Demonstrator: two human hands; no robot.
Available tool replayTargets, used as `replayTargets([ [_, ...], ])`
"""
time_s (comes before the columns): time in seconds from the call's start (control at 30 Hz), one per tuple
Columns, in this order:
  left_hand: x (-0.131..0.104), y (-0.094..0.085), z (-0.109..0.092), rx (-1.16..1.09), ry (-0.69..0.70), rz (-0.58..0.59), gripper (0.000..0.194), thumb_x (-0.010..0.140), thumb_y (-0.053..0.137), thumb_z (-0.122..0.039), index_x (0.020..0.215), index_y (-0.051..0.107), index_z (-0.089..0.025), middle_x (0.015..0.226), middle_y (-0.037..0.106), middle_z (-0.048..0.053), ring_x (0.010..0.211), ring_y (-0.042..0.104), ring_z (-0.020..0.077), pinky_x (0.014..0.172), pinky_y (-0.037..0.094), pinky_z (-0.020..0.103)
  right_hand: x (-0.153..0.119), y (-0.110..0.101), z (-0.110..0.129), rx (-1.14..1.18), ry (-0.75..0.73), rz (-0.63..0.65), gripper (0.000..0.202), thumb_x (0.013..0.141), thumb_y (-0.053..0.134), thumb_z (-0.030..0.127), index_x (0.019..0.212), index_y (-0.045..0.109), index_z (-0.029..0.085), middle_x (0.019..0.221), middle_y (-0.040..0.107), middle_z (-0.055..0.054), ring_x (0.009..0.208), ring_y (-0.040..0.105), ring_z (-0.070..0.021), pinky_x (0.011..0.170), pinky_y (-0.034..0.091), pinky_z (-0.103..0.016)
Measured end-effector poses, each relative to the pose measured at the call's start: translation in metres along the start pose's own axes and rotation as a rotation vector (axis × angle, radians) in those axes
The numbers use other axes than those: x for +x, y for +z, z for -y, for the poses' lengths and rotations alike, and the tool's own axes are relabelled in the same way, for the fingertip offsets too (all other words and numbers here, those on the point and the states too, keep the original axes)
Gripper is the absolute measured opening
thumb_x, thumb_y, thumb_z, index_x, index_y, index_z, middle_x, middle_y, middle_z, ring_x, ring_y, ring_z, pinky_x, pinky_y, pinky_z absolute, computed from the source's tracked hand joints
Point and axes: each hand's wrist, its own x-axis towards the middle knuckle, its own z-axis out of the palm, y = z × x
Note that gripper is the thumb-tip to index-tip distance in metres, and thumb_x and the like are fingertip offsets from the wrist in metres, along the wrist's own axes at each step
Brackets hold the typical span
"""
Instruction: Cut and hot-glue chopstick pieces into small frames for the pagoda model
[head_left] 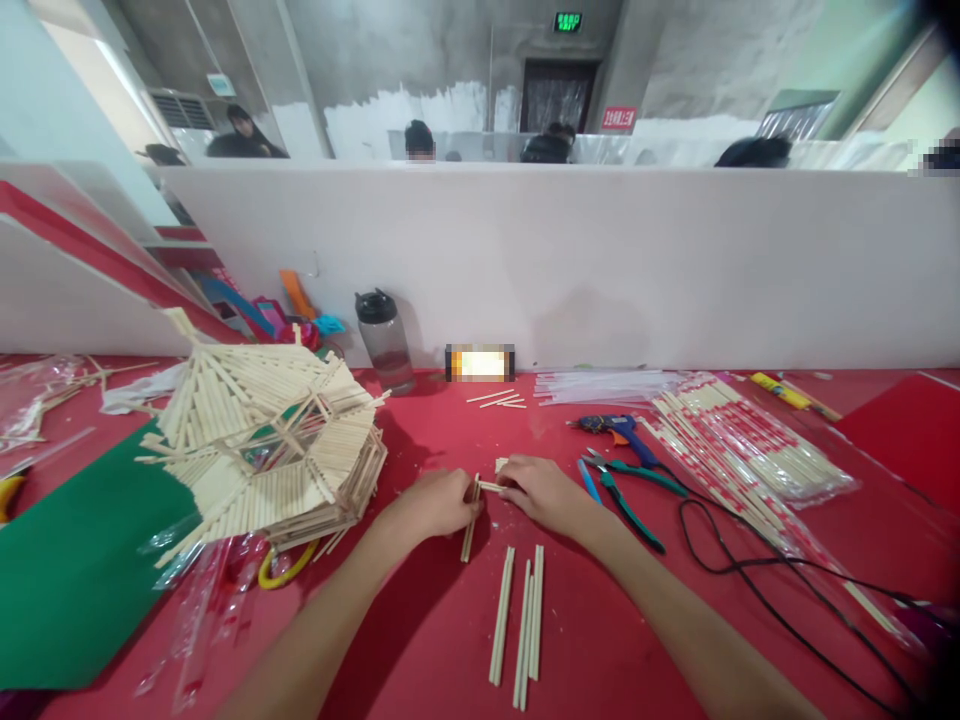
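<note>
Two bare hands met over pale wooden sticks on a red tabletop point(675, 640).

The left hand point(439, 503) pinched a long stick point(470, 525), its axis running from the fingers back toward the person and tilted slightly left; the right hand point(541, 493) was closed on a short stick point(491, 487) lying crosswise, its tip touching the long one. Both sticks were thin, straight and unpainted. More cut sticks point(520, 620) lay lengthwise just below the hands. A stick-built model point(277, 440) stood to the left; green-handled pliers point(626, 490) and a blue glue gun point(615, 428) lay near the right hand.
</note>
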Motion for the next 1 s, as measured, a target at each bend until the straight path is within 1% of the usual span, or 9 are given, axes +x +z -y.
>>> replayTargets([
  [0.1,0.0006,0.0017,0.0004,0.020,0.007,-0.011,0.024,0.085,0.052,-0.037,0.080,0.069,-0.022,0.080,0.075,0.010,0.075,0.070,0.0240,0.060,0.042,0.027,-0.0002,-0.0013,-0.0008,0.025,-0.024,-0.008,0.010,0.095,0.056,0.018,0.097,0.066,0.017,0.097,0.066,-0.007,0.090,0.060,-0.0177,0.079,0.038,-0.026],
  [0.3,-0.0010,0.0016,-0.0015,0.031,0.020,-0.036,0.030,0.087,0.048,-0.041,0.082,0.070,-0.021,0.084,0.076,0.012,0.080,0.072,0.0269,0.060,0.041,0.029,0.0000,-0.0018,-0.0008,0.045,-0.036,-0.025,0.009,0.094,0.057,0.016,0.093,0.066,0.017,0.093,0.066,-0.005,0.087,0.059,-0.0170,0.077,0.039,-0.026],
  [0.47,-0.0011,0.0036,-0.0002,0.027,0.019,-0.050,0.029,0.086,0.050,-0.041,0.082,0.070,-0.021,0.082,0.075,0.011,0.078,0.071,0.0262,0.059,0.040,0.028,-0.0011,-0.0023,-0.0006,0.039,-0.031,-0.027,0.006,0.092,0.060,0.016,0.092,0.065,0.017,0.093,0.066,-0.005,0.086,0.060,-0.0170,0.077,0.039,-0.025],
  [0.63,0.0004,0.0044,0.0026,0.019,0.041,-0.083,0.026,0.085,0.051,-0.039,0.083,0.070,-0.021,0.082,0.075,0.011,0.078,0.071,0.0277,0.061,0.042,0.030,-0.0007,-0.0020,0.0003,0.009,0.000,-0.038,0.005,0.093,0.062,0.021,0.092,0.065,0.017,0.091,0.066,-0.005,0.085,0.060,-0.0173,0.075,0.037,-0.026],
  [0.87,-0.0011,0.0005,0.0015,-0.005,0.024,-0.102,0.023,0.085,0.052,-0.038,0.086,0.070,-0.023,0.085,0.075,0.011,0.081,0.071,0.0286,0.064,0.043,0.031,-0.0003,-0.0016,0.0021,-0.006,0.037,-0.041,0.005,0.092,0.062,0.022,0.091,0.065,0.018,0.086,0.066,-0.004,0.079,0.059,-0.0164,0.069,0.034,-0.026],
  [1.0,-0.0019,-0.0005,0.0017,-0.016,0.010,-0.129,0.022,0.085,0.052,-0.038,0.087,0.068,-0.024,0.088,0.075,0.011,0.083,0.071,0.0301,0.063,0.042,0.031,-0.0002,-0.0031,0.0031,0.006,0.074,-0.062,0.007,0.092,0.062,0.024,0.090,0.065,0.018,0.084,0.066,-0.004,0.076,0.058,-0.0158,0.066,0.033,-0.025],
])
